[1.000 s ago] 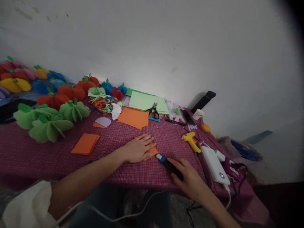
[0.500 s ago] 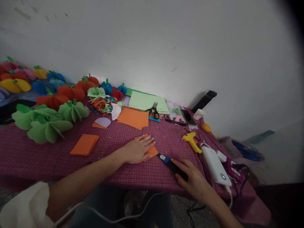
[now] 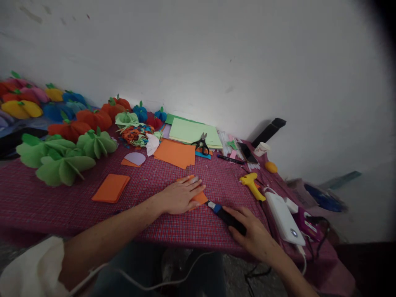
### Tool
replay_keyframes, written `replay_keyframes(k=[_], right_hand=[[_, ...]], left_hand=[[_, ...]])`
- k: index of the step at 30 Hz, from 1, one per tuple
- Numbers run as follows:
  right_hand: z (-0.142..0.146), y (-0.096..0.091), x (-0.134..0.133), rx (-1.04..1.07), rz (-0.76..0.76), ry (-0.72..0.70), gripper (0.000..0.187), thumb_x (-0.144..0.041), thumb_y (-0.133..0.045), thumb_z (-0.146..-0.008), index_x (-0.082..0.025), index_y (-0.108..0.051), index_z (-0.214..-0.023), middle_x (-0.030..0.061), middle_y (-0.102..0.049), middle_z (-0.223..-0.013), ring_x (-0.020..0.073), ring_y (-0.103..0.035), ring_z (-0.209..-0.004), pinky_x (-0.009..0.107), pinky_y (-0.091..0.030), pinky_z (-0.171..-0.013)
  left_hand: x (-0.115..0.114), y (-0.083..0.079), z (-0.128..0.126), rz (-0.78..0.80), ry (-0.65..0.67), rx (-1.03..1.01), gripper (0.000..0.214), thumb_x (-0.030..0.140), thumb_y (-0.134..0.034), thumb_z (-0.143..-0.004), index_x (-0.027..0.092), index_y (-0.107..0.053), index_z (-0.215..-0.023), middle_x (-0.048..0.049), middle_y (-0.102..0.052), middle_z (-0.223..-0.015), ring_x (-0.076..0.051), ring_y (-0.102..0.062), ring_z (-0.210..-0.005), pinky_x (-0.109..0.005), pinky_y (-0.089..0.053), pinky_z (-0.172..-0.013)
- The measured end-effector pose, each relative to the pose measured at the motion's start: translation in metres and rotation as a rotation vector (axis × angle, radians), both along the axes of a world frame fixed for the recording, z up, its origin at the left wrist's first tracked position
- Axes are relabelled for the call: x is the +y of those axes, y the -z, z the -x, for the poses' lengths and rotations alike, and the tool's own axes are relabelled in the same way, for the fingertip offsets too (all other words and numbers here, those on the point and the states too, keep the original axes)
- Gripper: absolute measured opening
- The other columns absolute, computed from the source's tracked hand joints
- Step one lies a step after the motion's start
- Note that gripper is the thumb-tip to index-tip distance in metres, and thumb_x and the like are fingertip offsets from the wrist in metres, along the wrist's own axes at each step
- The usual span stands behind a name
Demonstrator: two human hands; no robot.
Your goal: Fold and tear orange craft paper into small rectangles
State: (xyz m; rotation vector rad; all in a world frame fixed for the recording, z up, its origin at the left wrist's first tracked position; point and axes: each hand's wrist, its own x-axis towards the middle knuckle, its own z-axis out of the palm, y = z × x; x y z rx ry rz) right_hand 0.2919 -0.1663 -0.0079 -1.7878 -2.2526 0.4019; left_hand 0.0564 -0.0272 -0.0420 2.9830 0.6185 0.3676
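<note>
My left hand lies flat with fingers stretched out on a small folded orange paper on the checked purple tablecloth. Just to its right, my right hand is closed round a black and blue utility knife. The knife's tip sits at the paper's right edge. A stack of orange paper pieces lies to the left of my left arm.
Green, orange and blue paper pumpkins line the left and back. Orange sheets, light green sheets, scissors, a pen, a yellow glue gun, a white power bank and a paper cup lie around. The wall is close behind.
My right hand with the knife has drawn back slightly toward me along the paper's edge. My left hand stays pressed on the orange paper.
</note>
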Motion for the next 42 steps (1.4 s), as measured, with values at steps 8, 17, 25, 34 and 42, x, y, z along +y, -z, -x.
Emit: replay_keyframes(k=[8,17,25,34,42], right_hand=[[0.004,0.0,0.01,0.016,-0.031,-0.021,0.047,-0.019,-0.046,-0.075,-0.024,-0.041,-0.121,0.0075,-0.047,-0.109,0.0188,-0.046,-0.1,0.037,-0.039,-0.088],[-0.006,-0.004,0.01,0.012,0.003,0.001,0.046,-0.021,-0.045,-0.076,-0.025,-0.042,-0.121,0.0078,-0.048,-0.11,0.0198,-0.047,-0.101,0.039,-0.038,-0.089],[-0.005,-0.003,0.013,0.024,0.002,-0.006,0.047,-0.019,-0.046,-0.075,-0.026,-0.043,-0.121,0.0069,-0.048,-0.11,0.0198,-0.047,-0.101,0.039,-0.039,-0.088],[-0.003,-0.003,0.017,0.02,0.0,-0.031,0.047,-0.018,-0.045,-0.075,-0.025,-0.041,-0.121,0.0073,-0.047,-0.111,0.019,-0.046,-0.102,0.038,-0.039,-0.089],[0.001,-0.001,0.028,0.014,-0.017,-0.05,0.047,-0.019,-0.046,-0.075,-0.025,-0.042,-0.121,0.0074,-0.048,-0.11,0.0198,-0.047,-0.101,0.039,-0.039,-0.088]], left_hand=[[0.001,-0.001,0.001,0.013,-0.005,0.006,0.055,0.047,-0.02,-0.084,0.02,-0.017,-0.133,-0.0025,-0.022,-0.139,-0.018,-0.012,-0.128,-0.033,-0.008,-0.102],[-0.001,-0.003,0.001,0.031,-0.008,0.009,0.056,0.048,-0.019,-0.084,0.021,-0.017,-0.133,-0.0027,-0.022,-0.139,-0.017,-0.012,-0.128,-0.033,-0.008,-0.102],[0.002,-0.006,0.002,0.014,-0.135,-0.047,0.051,0.042,-0.021,-0.086,0.02,-0.018,-0.132,-0.0029,-0.025,-0.138,-0.015,-0.014,-0.127,-0.033,-0.008,-0.102],[0.003,0.004,0.001,0.022,-0.174,-0.015,0.055,0.047,-0.02,-0.084,0.017,-0.023,-0.13,-0.0057,-0.025,-0.138,-0.018,-0.013,-0.128,-0.035,-0.008,-0.103],[0.003,0.003,0.001,0.027,-0.172,-0.011,0.055,0.047,-0.02,-0.084,0.017,-0.023,-0.131,-0.0056,-0.023,-0.138,-0.019,-0.012,-0.128,-0.035,-0.008,-0.103]])
